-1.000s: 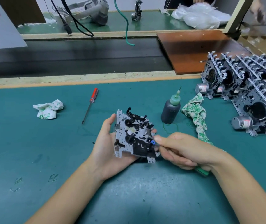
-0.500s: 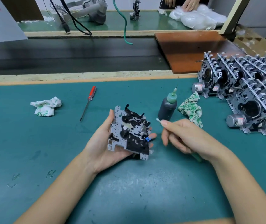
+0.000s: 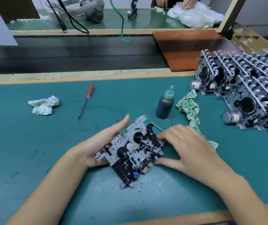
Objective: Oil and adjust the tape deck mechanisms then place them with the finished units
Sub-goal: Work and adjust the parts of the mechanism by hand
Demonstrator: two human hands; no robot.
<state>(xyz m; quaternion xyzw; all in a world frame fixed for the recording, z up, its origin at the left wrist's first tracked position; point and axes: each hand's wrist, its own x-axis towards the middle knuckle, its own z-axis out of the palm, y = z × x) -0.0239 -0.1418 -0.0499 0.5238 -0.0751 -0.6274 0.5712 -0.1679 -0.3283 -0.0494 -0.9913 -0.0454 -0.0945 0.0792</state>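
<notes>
I have one tape deck mechanism (image 3: 130, 152) cradled in my left hand (image 3: 97, 146), fingers curled under its far edge and thumb up along the side, so it sits tilted just above the green mat (image 3: 32, 159), near and in front of the oil bottle (image 3: 165, 105). My right hand (image 3: 185, 148) is at the mechanism's right edge, fingertips and thumb pinching or pressing the black parts there. A thin metal shaft pokes out beside those fingers; I cannot tell whether I am holding that tool or it merely lies under my hand.

The oil bottle stands upright and untouched, with a stained rag (image 3: 190, 108) just to its right and a red-handled screwdriver (image 3: 87, 100) well to its left. I judge I am in the adjusting part on this unit; whether its oiling is finished I cannot say. The finished units (image 3: 250, 90) stand in rows far to the right of the bottle, and this mechanism is not yet among them.
</notes>
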